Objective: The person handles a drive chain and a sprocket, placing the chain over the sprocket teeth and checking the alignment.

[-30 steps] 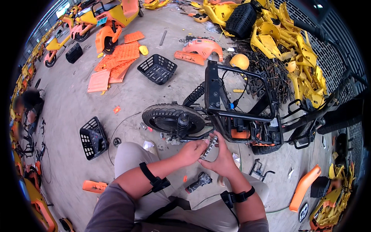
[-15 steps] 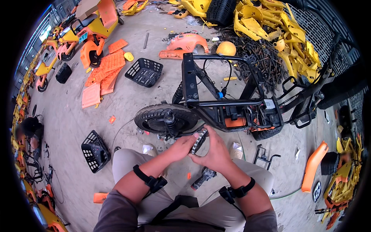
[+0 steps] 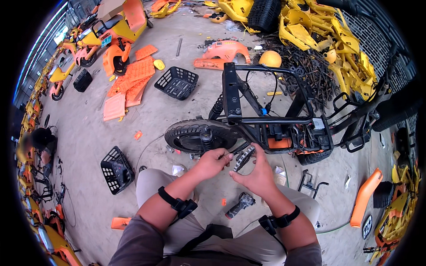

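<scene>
My right hand (image 3: 259,174) grips a round dark part with a toothed, silvery rim (image 3: 244,158), tilted on edge between thumb and fingers. Just left of it is my left hand (image 3: 214,162), its fingers curled and pinched together. The left fingertips are slightly apart from the part, and whatever they may hold is too small to make out. Beyond both hands lies a stripped black scooter frame (image 3: 270,120) on its side. Its rear wheel (image 3: 177,137) with a black tyre and a shock absorber (image 3: 207,140) are close to my left hand.
A cordless power tool (image 3: 241,205) lies on the floor between my legs. Black baskets (image 3: 116,170) stand at left and farther off. Orange panels (image 3: 133,79), a yellow helmet-like dome (image 3: 270,59) and heaped yellow panels (image 3: 301,33) lie beyond. A person (image 3: 43,142) crouches at far left.
My left hand has come away from the toothed part and moved left of it. The right hand still holds the part. The whole view has shifted slightly.
</scene>
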`<state>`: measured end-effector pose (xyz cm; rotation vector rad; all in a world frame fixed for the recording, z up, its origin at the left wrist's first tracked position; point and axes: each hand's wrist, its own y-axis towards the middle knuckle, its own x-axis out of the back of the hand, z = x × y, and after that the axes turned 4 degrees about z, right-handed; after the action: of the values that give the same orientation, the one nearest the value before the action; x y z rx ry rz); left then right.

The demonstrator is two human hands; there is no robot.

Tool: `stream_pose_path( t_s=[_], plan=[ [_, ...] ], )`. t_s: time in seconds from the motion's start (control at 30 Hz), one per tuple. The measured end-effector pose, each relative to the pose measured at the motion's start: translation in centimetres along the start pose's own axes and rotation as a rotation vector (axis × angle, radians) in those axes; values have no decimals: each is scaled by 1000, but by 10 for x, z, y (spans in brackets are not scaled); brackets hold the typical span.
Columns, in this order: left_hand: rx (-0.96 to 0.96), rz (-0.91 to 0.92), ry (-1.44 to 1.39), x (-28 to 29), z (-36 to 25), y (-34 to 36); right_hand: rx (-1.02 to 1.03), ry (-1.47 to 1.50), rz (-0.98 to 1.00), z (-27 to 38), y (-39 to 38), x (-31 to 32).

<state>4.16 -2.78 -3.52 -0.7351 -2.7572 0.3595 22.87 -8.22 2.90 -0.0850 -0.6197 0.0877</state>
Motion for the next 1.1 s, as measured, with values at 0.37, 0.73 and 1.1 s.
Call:
stream_pose_path(
  t_s=[0.37,0.73,1.1],
  plan=[
    [-241,-457,240,9,-9,-15,91,-61,-92,-7,6,-17],
    [-231,-603,-410,42,-5,-10,76,-40,-91,5,10,-35],
    [-513,-468,-103,14,-9,-30,107,37,-152,14,21,-52]
  ],
)
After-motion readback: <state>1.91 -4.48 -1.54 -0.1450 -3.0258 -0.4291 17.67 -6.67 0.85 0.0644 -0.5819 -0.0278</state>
